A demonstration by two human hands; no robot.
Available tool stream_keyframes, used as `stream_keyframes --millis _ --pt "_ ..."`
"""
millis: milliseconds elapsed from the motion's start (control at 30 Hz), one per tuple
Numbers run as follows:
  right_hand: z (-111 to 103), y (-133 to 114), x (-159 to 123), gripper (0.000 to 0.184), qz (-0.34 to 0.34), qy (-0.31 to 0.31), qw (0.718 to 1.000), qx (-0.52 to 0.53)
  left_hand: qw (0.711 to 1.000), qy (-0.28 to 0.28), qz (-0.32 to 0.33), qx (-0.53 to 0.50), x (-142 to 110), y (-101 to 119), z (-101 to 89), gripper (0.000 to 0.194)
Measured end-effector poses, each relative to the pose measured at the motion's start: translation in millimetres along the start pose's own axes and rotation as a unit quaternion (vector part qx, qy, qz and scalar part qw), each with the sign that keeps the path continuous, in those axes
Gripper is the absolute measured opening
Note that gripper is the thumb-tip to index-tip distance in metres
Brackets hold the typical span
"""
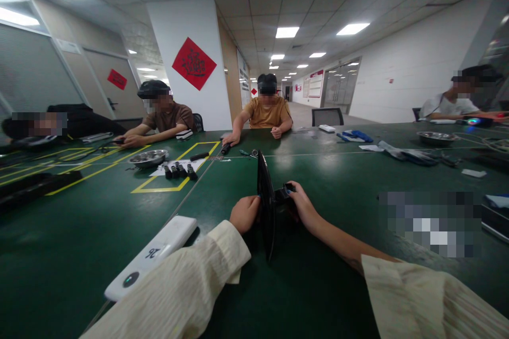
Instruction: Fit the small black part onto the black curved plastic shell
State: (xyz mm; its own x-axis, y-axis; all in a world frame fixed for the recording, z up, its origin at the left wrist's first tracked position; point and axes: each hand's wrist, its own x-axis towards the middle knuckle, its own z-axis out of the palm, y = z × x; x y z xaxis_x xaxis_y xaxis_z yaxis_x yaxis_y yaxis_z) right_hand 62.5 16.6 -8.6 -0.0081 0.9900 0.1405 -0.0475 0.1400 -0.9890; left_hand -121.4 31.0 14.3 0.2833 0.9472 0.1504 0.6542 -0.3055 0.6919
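In front of me a thin black panel stands upright, seen nearly edge-on, so its face and exact kind do not show. A black block-like part sticks out from its right side. My left hand is closed at the panel's left edge, its fingertips partly hidden by it. From the right, my right hand is closed around the block-like part, thumb on top. To the left of my left forearm lies a white oblong device marked 26.
Ahead on the green table are a metal bowl, several black cylindrical parts on paper, and a second bowl at right. A person opposite holds a dark object. Gloves and a blue cloth lie rightward.
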Motion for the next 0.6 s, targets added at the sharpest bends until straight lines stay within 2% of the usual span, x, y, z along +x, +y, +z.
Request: stream_keyframes --millis 167,433,600 --pt "0.9 -1.4 -1.1 0.034 -0.001 0.004 1.000 0.003 1.000 0.000 -0.010 -0.011 -0.5 -0.5 1.3 0.054" --pt "0.7 -0.9 -0.5 0.036 0.006 0.005 1.000 -0.006 1.000 -0.002 -0.006 0.003 -0.9 3.0 0.0 0.044" --pt "0.6 -1.9 -1.4 0.034 0.005 0.000 1.000 -0.006 1.000 0.006 -0.007 -0.017 -0.1 -2.3 2.7 0.056"
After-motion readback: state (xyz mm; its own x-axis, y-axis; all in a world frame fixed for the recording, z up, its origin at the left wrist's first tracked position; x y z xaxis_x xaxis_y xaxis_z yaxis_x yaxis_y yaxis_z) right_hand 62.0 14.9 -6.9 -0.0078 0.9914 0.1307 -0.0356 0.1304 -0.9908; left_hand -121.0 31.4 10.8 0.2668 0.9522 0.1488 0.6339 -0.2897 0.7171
